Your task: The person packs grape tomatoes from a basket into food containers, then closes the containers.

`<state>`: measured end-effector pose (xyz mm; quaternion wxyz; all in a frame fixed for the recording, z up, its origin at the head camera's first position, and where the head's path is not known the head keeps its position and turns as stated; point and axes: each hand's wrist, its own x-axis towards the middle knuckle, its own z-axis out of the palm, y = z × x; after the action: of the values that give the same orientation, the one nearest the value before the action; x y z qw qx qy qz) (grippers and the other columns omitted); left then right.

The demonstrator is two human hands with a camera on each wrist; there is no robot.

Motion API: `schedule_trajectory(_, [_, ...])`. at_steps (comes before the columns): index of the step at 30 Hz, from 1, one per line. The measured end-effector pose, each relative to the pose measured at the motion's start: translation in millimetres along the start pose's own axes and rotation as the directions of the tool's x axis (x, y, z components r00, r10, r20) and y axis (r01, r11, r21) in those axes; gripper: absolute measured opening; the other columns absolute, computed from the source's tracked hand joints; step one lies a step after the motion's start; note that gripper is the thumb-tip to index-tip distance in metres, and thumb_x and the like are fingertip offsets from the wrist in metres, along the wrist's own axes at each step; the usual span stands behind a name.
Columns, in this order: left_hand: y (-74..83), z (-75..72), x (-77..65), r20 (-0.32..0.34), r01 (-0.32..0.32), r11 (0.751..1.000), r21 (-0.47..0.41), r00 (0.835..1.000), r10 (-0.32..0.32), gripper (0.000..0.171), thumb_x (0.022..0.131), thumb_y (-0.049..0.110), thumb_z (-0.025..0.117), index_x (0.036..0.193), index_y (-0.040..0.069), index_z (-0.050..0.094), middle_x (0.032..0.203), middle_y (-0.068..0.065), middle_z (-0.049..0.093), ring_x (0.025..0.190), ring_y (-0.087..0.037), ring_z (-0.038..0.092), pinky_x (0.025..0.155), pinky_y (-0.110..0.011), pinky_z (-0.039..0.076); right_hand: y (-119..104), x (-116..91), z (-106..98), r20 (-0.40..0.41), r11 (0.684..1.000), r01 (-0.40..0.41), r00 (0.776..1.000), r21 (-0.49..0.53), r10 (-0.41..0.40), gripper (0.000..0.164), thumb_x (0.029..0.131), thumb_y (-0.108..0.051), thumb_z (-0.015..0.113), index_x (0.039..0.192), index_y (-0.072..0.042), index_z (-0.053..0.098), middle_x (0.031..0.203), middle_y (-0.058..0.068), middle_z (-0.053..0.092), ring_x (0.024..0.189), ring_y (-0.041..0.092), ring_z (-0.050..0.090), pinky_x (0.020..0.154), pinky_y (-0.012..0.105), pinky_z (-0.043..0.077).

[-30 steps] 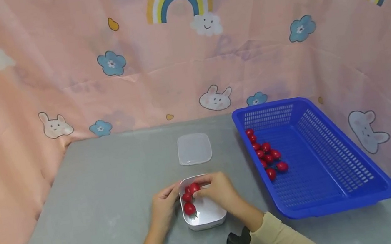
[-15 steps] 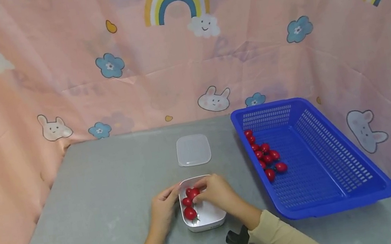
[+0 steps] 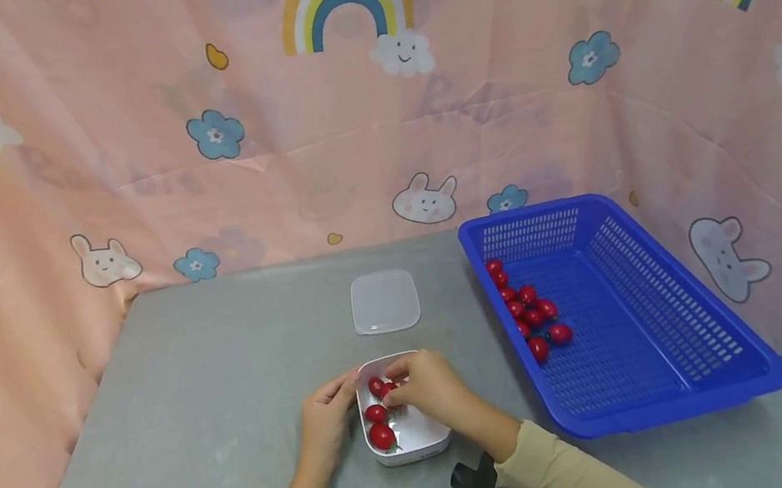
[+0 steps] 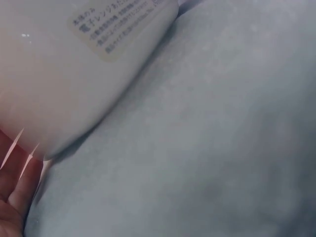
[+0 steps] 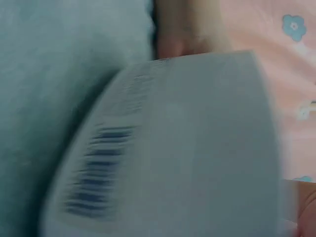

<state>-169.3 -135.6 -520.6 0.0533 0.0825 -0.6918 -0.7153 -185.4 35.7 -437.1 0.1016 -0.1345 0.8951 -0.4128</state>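
Note:
A white plastic container (image 3: 420, 439) stands on the table with several cherry tomatoes (image 3: 382, 436) along its left inner side. My left hand (image 3: 322, 423) rests against its left wall, fingertips near the far left corner. Straight fingers (image 4: 24, 185) lie on the outer wall in the left wrist view. My right hand (image 3: 431, 390) reaches over the right rim and pinches a cherry tomato (image 3: 387, 390) between thumb and fingers; the hand partly hides it. In the right wrist view, the blurred container wall (image 5: 212, 138) with a barcode covers most of the work.
A clear square lid (image 3: 385, 302) lies flat behind the container. To the right stands a blue plastic basket (image 3: 638, 325) with several more cherry tomatoes (image 3: 532, 315) along its left side. A patterned pink curtain (image 3: 318, 162) hangs behind the grey table (image 3: 215, 388).
The tomatoes in the container have shifted toward its near side, and the pinched one has moved slightly nearer with my right hand. My left hand stays at the container's left wall.

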Motion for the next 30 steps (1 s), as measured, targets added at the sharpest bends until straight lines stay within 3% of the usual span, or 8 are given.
schedule_trajectory(4, [-0.5,0.2,-0.1,0.006,-0.003,1.000,0.004,1.000,0.003,0.031,0.093,0.017,0.070,0.112,-0.007,0.072,0.105,-0.009,0.077,0.088,0.000,0.069,0.080,-0.018,0.056,-20,-8,-18,-0.080,0.998,0.037,0.996,0.049,-0.033,0.031,0.076,-0.010,0.085,0.103,0.002,0.076,0.102,0.015,0.076,0.093,0.025,0.072,0.080,0.034,0.060])
schedule_trajectory(8, [-0.2,0.1,-0.4,0.004,0.008,1.000,0.003,1.000,-0.008,0.031,0.092,0.017,0.071,0.111,-0.007,0.072,0.105,-0.011,0.077,0.086,-0.001,0.069,0.080,-0.019,0.056,-44,-17,-52,-0.159,0.989,0.074,0.986,0.128,-0.053,0.030,0.079,-0.007,0.082,0.107,0.000,0.076,0.108,0.015,0.075,0.100,0.030,0.073,0.084,0.036,0.059])
schedule_trajectory(12, [0.5,-0.8,-0.9,-0.001,0.010,1.000,0.002,1.000,-0.010,0.030,0.093,0.015,0.069,0.111,-0.009,0.071,0.105,-0.013,0.076,0.085,-0.001,0.069,0.079,-0.019,0.056,-53,-15,-89,-0.158,0.985,0.055,0.987,0.165,-0.028,0.032,0.083,-0.012,0.080,0.113,-0.003,0.075,0.114,0.013,0.075,0.108,0.029,0.071,0.091,0.040,0.057])
schedule_trajectory(18, [1.8,-0.2,-0.9,0.002,-0.002,1.000,0.016,1.000,0.002,0.029,0.092,0.015,0.070,0.111,-0.008,0.072,0.109,-0.019,0.074,0.086,0.001,0.067,0.080,-0.018,0.055,-43,-1,-135,-0.095,0.987,-0.036,0.994,0.158,0.052,0.039,0.085,-0.028,0.079,0.119,-0.010,0.073,0.122,0.008,0.072,0.121,0.026,0.064,0.105,0.048,0.048])
schedule_trajectory(23, [2.1,1.8,-0.7,0.007,-0.003,1.000,0.022,1.000,0.003,0.028,0.092,0.015,0.070,0.111,-0.006,0.073,0.110,-0.020,0.073,0.086,0.001,0.068,0.080,-0.018,0.055,-27,12,-164,-0.089,0.979,-0.065,0.992,0.191,0.084,0.044,0.086,-0.035,0.078,0.122,-0.011,0.071,0.125,0.009,0.071,0.123,0.026,0.062,0.109,0.047,0.045])
schedule_trajectory(30, [1.2,-1.4,-0.8,-0.008,0.000,1.000,0.011,1.000,0.000,0.030,0.093,0.014,0.069,0.112,-0.009,0.071,0.107,-0.014,0.076,0.086,0.002,0.067,0.079,-0.017,0.055,-1,37,-185,-0.127,0.974,-0.096,0.984,0.204,0.124,0.046,0.088,-0.038,0.075,0.123,-0.009,0.070,0.132,0.013,0.066,0.129,0.026,0.055,0.110,0.047,0.043])
